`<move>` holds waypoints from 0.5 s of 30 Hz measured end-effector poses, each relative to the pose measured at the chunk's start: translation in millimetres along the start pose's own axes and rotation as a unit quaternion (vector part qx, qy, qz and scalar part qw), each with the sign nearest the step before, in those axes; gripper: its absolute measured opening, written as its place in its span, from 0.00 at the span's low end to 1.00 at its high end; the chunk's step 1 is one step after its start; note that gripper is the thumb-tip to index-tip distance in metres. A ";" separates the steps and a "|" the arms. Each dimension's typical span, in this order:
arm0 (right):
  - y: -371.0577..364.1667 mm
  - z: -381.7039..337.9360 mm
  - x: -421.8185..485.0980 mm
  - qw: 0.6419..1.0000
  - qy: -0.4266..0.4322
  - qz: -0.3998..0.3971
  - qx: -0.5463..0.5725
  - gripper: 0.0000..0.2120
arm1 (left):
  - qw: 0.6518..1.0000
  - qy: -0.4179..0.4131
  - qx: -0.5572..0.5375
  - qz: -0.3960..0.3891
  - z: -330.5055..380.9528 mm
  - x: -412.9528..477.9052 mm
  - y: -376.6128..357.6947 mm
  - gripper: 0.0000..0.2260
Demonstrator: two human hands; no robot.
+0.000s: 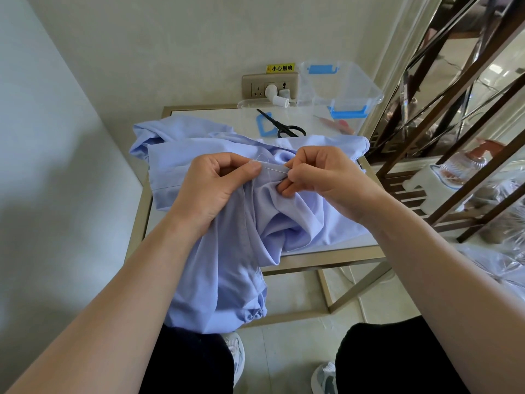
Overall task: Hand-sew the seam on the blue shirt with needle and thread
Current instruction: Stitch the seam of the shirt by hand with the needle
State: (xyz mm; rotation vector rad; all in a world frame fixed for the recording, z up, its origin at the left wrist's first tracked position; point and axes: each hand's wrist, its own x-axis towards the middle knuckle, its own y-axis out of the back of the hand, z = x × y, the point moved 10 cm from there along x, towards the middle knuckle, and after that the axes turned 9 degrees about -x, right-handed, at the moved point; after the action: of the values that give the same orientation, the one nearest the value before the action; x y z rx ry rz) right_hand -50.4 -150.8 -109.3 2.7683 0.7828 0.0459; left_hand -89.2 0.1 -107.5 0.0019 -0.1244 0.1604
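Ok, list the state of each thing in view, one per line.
blue shirt: crumpled, half on the table, half hanging off its near edge.
needle: level between the hands.
left hand: grips the shirt.
right hand: pinches the needle.
scissors: closed, lying on the table.
clear box: open, no lid on.
wall socket: white plug in.
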 end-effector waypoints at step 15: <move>4.9 -1.6 -4.9 0.999 -0.013 0.024 -0.030 0.12 | 1.000 -0.005 0.004 0.008 2.0 -0.1 -0.1 0.04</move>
State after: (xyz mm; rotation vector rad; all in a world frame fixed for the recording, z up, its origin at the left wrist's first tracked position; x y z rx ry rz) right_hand -52.3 -157.0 -106.2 2.7252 0.6960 0.0411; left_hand -89.6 0.0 -105.5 0.0104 -0.1338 0.1764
